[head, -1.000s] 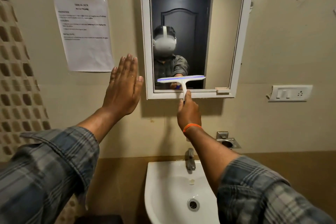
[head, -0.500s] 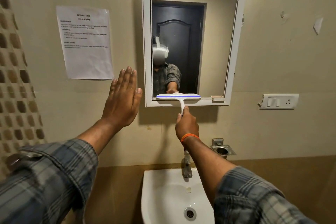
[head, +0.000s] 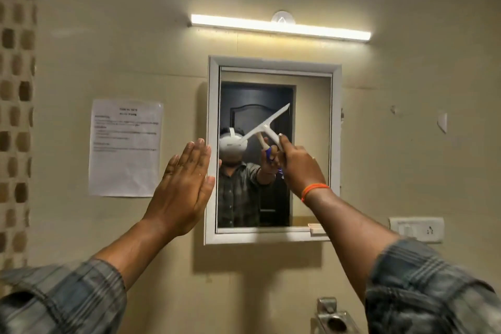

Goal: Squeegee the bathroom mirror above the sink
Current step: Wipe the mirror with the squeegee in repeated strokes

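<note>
The white-framed mirror (head: 311,149) hangs on the beige wall at the centre of the head view. My right hand (head: 299,165) grips the handle of a white squeegee (head: 267,126) in front of the mirror's middle. Its blade is tilted, running from lower left up to upper right. I cannot tell whether the blade touches the glass. My left hand (head: 184,187) is raised flat with straight fingers beside the mirror's left frame, holding nothing. The mirror reflects a person in a plaid shirt and a dark door.
A lit tube light (head: 279,27) sits above the mirror. A printed sheet (head: 124,148) is taped to the wall on the left. A switch plate (head: 416,229) is at the right. A metal holder (head: 333,320) shows at the bottom edge. Brown mosaic tiles (head: 16,89) line the far left.
My right hand has lifted the squeegee from the mirror's bottom edge to its middle and tilted the blade. The view has swung upward, so the sink is out of sight.
</note>
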